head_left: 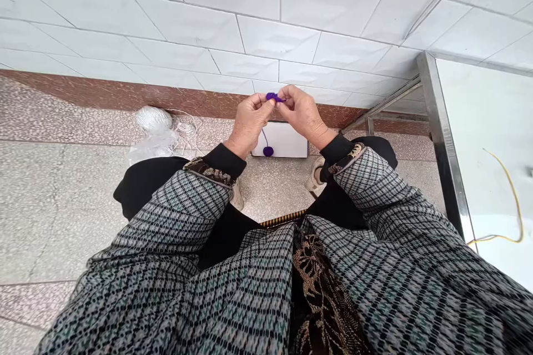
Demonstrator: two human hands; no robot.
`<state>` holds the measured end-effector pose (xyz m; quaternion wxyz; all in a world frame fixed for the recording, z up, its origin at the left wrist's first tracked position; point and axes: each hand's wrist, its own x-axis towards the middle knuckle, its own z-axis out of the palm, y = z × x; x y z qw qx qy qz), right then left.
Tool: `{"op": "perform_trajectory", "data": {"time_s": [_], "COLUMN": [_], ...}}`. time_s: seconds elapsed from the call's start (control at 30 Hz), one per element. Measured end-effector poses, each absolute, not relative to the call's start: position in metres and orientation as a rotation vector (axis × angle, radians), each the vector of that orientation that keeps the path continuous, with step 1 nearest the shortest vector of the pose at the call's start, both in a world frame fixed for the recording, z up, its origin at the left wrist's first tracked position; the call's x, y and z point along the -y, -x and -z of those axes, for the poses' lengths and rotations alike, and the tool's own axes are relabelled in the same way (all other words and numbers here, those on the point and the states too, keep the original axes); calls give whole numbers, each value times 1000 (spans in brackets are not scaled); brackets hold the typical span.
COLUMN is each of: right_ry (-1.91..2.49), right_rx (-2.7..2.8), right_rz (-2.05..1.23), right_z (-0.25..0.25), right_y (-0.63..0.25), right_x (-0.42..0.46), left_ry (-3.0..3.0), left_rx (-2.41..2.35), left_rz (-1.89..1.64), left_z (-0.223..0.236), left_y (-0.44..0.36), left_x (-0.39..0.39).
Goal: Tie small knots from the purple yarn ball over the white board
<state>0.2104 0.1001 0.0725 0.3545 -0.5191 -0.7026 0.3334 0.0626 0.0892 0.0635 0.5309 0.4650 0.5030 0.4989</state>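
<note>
While both arms are held out toward the upper middle of the frame, a small, bunched piece of bright purple yarn is held up between two bare hands. By the left hand, the bunch is pinched between thumb and forefinger, with the grip closed. By the right hand, the narrow right end is pinched near the fingertips; the remaining fingers are curled. No tool can be made out in either hand.

Below the hands, a round, dark purple yarn ball is seen against a white, flat, rectangular object at floor level. A thin purple strand is run upward from the ball toward the left hand; its join with the bunch is hidden. Whether the ball is rested or hung cannot be told.

At upper left, a white yarn ball is placed on the speckled stone floor, beside crumpled clear plastic and loose white strands. At right, a yellow cord is laid on a white, metal-edged table.

Step in hand, as judged: yarn being worked by fingertip. For the next move, a steady left pinch and slack in the strand appear to be called for.
</note>
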Motion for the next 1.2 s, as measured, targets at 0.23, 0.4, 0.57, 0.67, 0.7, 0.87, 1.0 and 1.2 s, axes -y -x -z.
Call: {"op": "perform_trajectory", "data": {"time_s": [0.23, 0.4, 0.57, 0.67, 0.7, 0.87, 1.0, 1.2], "right_ry": [1251, 1205, 1296, 1321, 1321, 1266, 1354, 1436], "right_rx": [1639, 1414, 1203, 1133, 1103, 906, 994, 1474], "right_rz": [-1224, -1631, -1727, -1738, -1732, -1631, -1486, -1635], "right_z": [-70, -75, -89, -94, -94, -92, -82, -81], "right_y": [-218, -223, -220, -216, -215, -214, -216, -220], "right_x": [-111, -112, -103, -99, -99, -106, -113, -105], "left_ry": [-1495, -1752, -1741, -1682, -1657, -1766, -2132, -2200], "left_rx": [-1327, -1309, -1314, -1319, -1317, -1315, -1205, -1269], "left_rz": [-1048, -849, -848, -877, -898, -876, -652, -748], "left_z": [-70, -74, -77, -77, -77, -65, -61, -74], "left_y": [-49, -38, -34, -33, -34, -45, -52, -29], "left_x": [-93, -91, -91, -91, -91, -86, -82, -98]}}
